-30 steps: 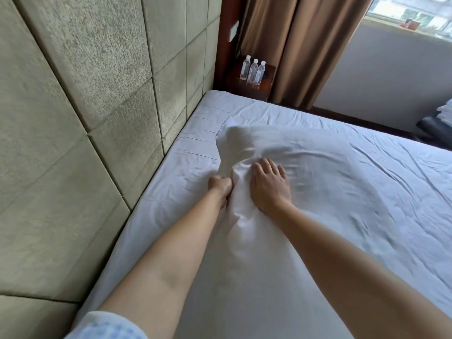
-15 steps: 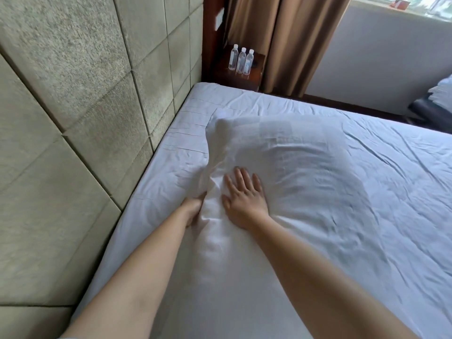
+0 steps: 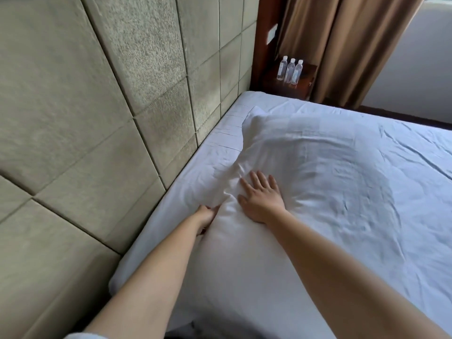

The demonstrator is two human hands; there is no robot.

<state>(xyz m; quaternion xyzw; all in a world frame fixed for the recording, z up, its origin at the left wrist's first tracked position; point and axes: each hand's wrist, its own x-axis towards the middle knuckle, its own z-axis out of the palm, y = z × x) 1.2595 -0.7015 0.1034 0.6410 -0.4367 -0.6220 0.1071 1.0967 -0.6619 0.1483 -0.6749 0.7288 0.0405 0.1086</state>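
Head view: a soft white fabric pillow (image 3: 305, 167) is seen on the white-sheeted bed (image 3: 403, 241), directly ahead of both hands, and its long axis runs away along the grey padded headboard (image 3: 97, 118). The pillow's headboard-side edge is gripped by the left hand (image 3: 208, 214), whose curled fingers are partly hidden beneath. The right hand (image 3: 260, 200) is laid flat on top with its fingers spread. The cover is wrinkled and is pinched in at the grip.

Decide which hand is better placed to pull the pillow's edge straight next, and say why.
Left, probably. The left hand grips the pillow at its edge nearest the headboard, so it can pull at once. The right hand lies flat on top, fingers straight, holding nothing.
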